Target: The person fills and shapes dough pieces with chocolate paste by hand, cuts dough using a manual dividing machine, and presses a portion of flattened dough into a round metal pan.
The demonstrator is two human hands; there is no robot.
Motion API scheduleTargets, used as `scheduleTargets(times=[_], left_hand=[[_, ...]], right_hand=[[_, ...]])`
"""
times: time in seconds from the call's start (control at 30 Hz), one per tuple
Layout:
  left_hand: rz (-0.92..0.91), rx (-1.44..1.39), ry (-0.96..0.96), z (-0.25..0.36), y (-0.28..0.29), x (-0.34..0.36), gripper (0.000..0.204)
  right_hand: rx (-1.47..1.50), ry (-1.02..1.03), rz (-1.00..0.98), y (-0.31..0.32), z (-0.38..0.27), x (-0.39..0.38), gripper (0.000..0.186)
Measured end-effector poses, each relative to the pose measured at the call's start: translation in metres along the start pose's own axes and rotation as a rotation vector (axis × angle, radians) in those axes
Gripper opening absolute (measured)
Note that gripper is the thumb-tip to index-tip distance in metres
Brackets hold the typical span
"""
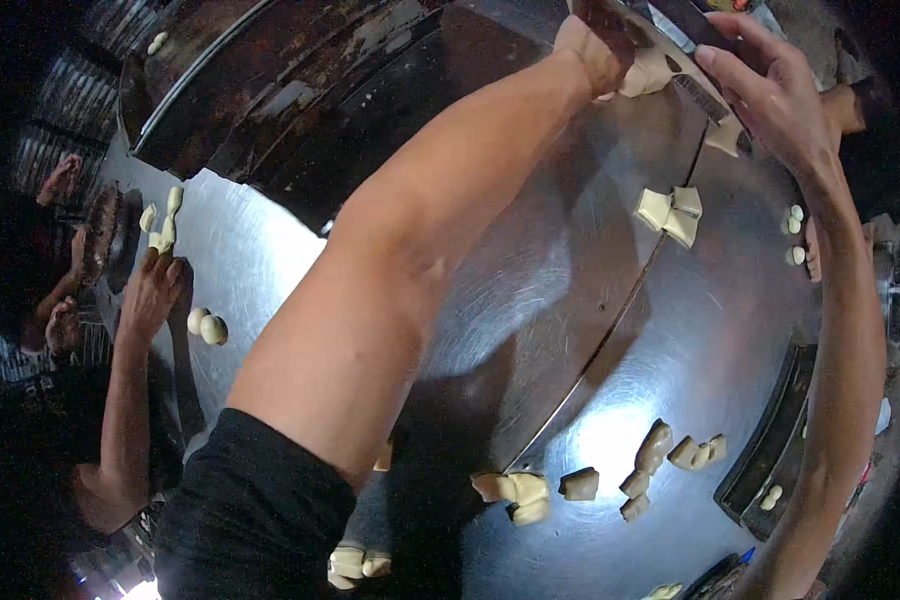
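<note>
At the far edge of the steel worktop [530, 300], the left hand [595, 45] closes its fingers on a pale lump of dough [648, 75], while the right hand [770, 90] holds its fingers spread open over a flat dark blade [690, 25] just beside it.

Steel worktop [530, 300], round, seamed. Left hand [595, 45] closed on a pale dough lump [650, 72] at the far rim; right hand [770, 85] open-fingered beside it. Cut dough pieces [670, 212] mid-surface; more scattered pieces [515, 492] near. A co-worker's hand [155, 290] by two dough balls [207, 325].
</note>
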State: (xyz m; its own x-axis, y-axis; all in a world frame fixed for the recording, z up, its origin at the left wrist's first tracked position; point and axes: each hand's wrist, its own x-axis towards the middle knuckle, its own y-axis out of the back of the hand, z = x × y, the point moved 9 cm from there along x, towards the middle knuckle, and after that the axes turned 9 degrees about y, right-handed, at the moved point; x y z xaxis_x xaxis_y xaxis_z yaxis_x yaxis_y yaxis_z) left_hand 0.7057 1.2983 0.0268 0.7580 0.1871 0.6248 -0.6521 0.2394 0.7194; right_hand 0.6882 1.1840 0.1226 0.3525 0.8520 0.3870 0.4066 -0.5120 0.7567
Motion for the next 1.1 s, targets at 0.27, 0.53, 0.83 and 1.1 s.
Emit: scheduleTargets(times=[0.27, 0.53, 0.83, 1.1], left_hand=[[-0.009, -0.272, -0.215, 0.076, -0.008, 0.003, 0.047], [-0.082, -0.590, -0.220, 0.077, -0.017, -0.018, 0.051], [-0.047, -0.869, -0.156, 0.070, -0.025, 0.010, 0.050], [-0.016, -0.216, -0.290, 0.104, -0.053, -0.013, 0.054]], right_hand=[[0.157, 0.017, -0.051, -0.026, 0.006, 0.004, 0.031], [-0.049, 0.052, -0.052, 0.000, -0.023, 0.000, 0.032], [-0.007, 0.001, 0.011, 0.024, -0.031, 0.001, 0.028], [-0.043, -0.013, 0.136, 0.022, -0.031, -0.007, 0.030]])
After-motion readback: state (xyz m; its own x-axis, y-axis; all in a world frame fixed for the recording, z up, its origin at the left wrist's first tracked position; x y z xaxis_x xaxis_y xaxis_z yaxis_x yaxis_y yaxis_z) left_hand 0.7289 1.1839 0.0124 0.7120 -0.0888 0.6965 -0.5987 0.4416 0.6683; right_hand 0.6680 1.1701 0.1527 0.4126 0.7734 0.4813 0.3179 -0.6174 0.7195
